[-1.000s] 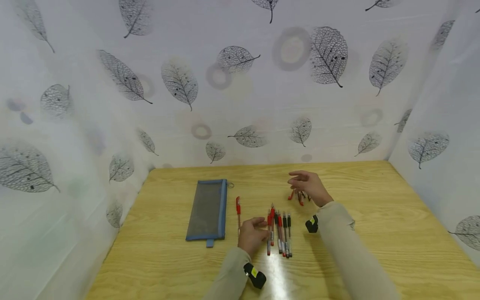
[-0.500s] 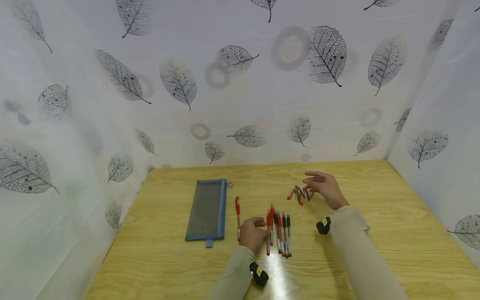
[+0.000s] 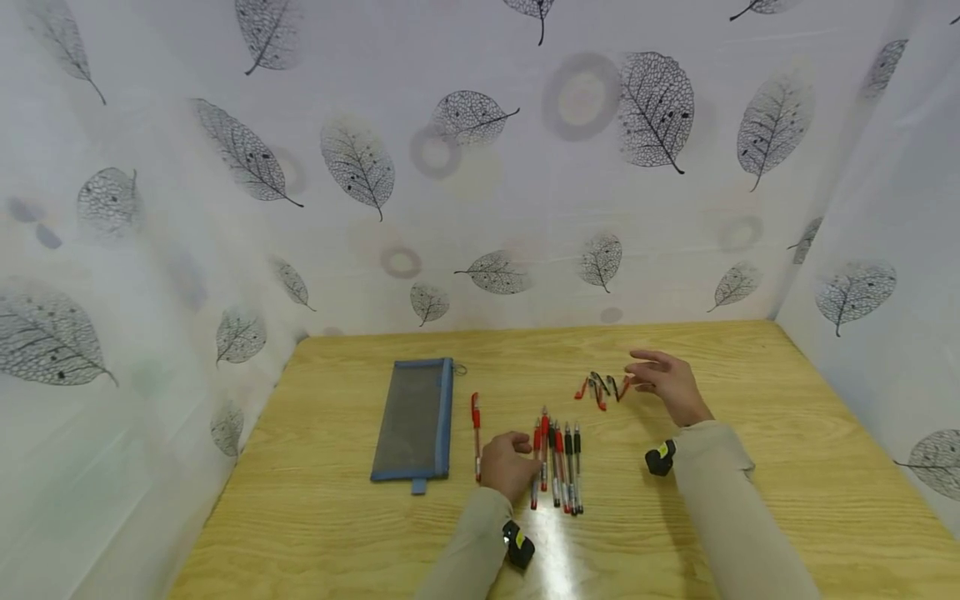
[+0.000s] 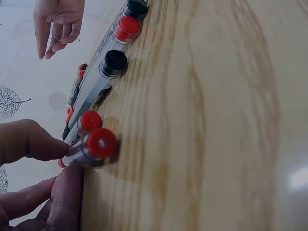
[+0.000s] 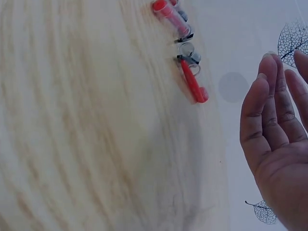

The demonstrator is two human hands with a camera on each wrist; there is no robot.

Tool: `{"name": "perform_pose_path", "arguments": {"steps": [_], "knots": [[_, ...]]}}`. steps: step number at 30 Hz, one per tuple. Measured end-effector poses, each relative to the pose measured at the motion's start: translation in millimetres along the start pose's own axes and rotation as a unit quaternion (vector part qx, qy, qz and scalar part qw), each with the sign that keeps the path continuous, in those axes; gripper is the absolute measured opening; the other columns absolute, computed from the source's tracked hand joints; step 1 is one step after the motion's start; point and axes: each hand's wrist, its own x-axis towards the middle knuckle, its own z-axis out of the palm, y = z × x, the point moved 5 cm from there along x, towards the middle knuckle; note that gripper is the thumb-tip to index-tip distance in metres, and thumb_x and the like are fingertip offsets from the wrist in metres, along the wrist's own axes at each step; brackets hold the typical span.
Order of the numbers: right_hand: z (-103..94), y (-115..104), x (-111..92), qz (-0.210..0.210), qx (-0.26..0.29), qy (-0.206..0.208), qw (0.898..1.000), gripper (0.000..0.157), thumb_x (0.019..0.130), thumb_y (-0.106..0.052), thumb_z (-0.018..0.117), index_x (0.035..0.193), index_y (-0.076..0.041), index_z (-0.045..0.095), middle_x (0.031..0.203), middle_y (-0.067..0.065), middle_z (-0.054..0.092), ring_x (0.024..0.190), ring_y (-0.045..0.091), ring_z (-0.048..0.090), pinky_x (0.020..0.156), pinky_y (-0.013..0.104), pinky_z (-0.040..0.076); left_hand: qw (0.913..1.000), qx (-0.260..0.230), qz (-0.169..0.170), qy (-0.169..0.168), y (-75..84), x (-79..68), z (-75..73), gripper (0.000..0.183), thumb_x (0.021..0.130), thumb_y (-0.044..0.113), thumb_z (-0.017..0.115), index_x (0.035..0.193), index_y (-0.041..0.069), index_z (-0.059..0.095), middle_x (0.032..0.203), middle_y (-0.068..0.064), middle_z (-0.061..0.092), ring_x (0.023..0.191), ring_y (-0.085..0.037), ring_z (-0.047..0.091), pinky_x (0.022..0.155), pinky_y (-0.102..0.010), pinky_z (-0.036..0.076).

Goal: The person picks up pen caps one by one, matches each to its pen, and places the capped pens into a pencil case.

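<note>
In the head view my left hand (image 3: 510,467) is at the left end of a row of gel pens (image 3: 568,467), red and black, lying side by side. Between its thumb and fingers it pinches a red pen (image 4: 102,143), whose red end faces the left wrist camera. My right hand (image 3: 670,387) hovers just right of a small cluster of red and black pen caps (image 3: 602,392). Its fingers are relaxed and hold nothing; the right wrist view shows the hand (image 5: 276,125) apart from a red cap (image 5: 192,82) on the table.
A flat mesh pouch with blue edging (image 3: 411,421) lies on the left of the wooden table (image 3: 315,517). One capped red pen (image 3: 476,425) lies between it and the left hand. Leaf-patterned sheeting (image 3: 480,208) closes off the back and sides.
My right hand has moved right, off the caps, leaving them in full view. The left hand stays by the row, and the lower end of its pen has shifted slightly left.
</note>
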Motion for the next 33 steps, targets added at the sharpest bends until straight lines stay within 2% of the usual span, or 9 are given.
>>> {"name": "perform_pose_path", "arguments": {"steps": [6, 13, 19, 25, 30, 33], "knots": [[-3.7, 3.1, -1.8, 0.010, -0.014, 0.010, 1.000, 0.048, 0.096, -0.020, 0.061, 0.135, 0.005, 0.048, 0.098, -0.007, 0.071, 0.089, 0.016, 0.067, 0.079, 0.033, 0.055, 0.9998, 0.014, -0.010, -0.006, 2.9, -0.3, 1.0, 0.037, 0.070, 0.009, 0.083, 0.104, 0.007, 0.071, 0.087, 0.002, 0.066, 0.078, -0.015, 0.060, 0.066, -0.035, 0.053], [-5.8, 5.5, -2.1, 0.021, -0.021, 0.014, 0.999, 0.034, 0.097, -0.020, 0.059, 0.129, -0.007, 0.057, 0.101, -0.004, 0.071, 0.090, 0.017, 0.067, 0.079, 0.034, 0.055, 0.9995, 0.023, -0.014, -0.018, 8.4, -2.1, 0.7, 0.037, 0.071, 0.010, 0.082, 0.105, 0.006, 0.069, 0.088, 0.001, 0.065, 0.078, -0.015, 0.060, 0.066, -0.035, 0.053], [-8.2, 7.8, -2.6, 0.026, -0.011, 0.017, 0.999, 0.049, 0.097, -0.019, 0.060, 0.137, 0.007, 0.046, 0.099, -0.002, 0.072, 0.085, 0.012, 0.067, 0.078, 0.033, 0.055, 0.9998, 0.001, -0.012, -0.013, 5.8, -1.0, 0.6, 0.037, 0.070, 0.009, 0.083, 0.104, 0.005, 0.070, 0.088, 0.002, 0.065, 0.078, -0.014, 0.059, 0.069, -0.034, 0.052], [-10.7, 12.5, -2.9, 0.033, -0.018, 0.025, 0.999, 0.047, 0.096, -0.014, 0.060, 0.136, 0.008, 0.046, 0.098, -0.003, 0.072, 0.084, 0.013, 0.068, 0.076, 0.032, 0.055, 0.9998, -0.017, -0.001, -0.008, 0.4, -0.2, 0.4, 0.036, 0.069, 0.009, 0.083, 0.103, 0.005, 0.070, 0.086, 0.002, 0.065, 0.077, -0.013, 0.060, 0.069, -0.033, 0.052], [-11.7, 19.4, -2.1, 0.054, -0.040, 0.041, 0.997, 0.050, 0.096, -0.013, 0.061, 0.136, 0.012, 0.045, 0.091, -0.007, 0.071, 0.078, 0.012, 0.068, 0.068, 0.029, 0.055, 0.9986, -0.050, -0.008, -0.017, -2.2, -1.1, -1.4, 0.035, 0.070, 0.007, 0.080, 0.104, 0.005, 0.070, 0.085, 0.002, 0.065, 0.076, -0.013, 0.059, 0.067, -0.032, 0.052], [-10.6, 22.8, -1.0, 0.067, -0.041, 0.046, 0.996, 0.051, 0.095, -0.012, 0.061, 0.136, 0.013, 0.043, 0.088, -0.005, 0.070, 0.074, 0.012, 0.066, 0.064, 0.029, 0.055, 0.9976, -0.064, -0.017, -0.021, -4.1, -2.1, -3.2, 0.033, 0.072, 0.006, 0.076, 0.105, 0.005, 0.070, 0.084, 0.002, 0.064, 0.075, -0.014, 0.058, 0.065, -0.032, 0.051]]}}
